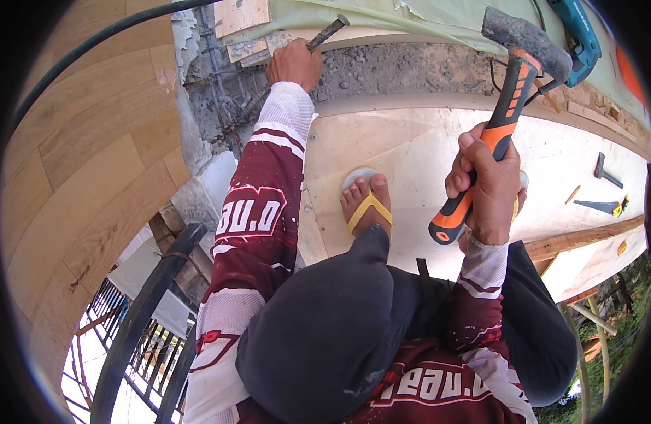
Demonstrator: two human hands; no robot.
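My left hand (pixel 295 65) is wrapped round a rusty steel cold chisel (pixel 327 33), whose head sticks out above my fist to the upper right. Its lower part slants down-left toward broken concrete (pixel 223 92) with bars or wires showing; whether the tip touches cannot be made out. In my right hand (pixel 487 185) is a club hammer (pixel 511 99) with an orange and black handle, gripped near the lower end. The hammer's worn grey head is raised at the upper right, well apart from the chisel.
Grey rubble (pixel 410 71) fills a strip beyond the plywood sheet (pixel 424 134) under my sandalled feet. A teal power tool (pixel 583 39) lies at the far right. Nearer are a small hammer (pixel 607 172) and a handsaw (pixel 601 206). A black cable (pixel 92 53) crosses the wood-look floor (pixel 92 162); a dark railing (pixel 149 304) stands lower left.
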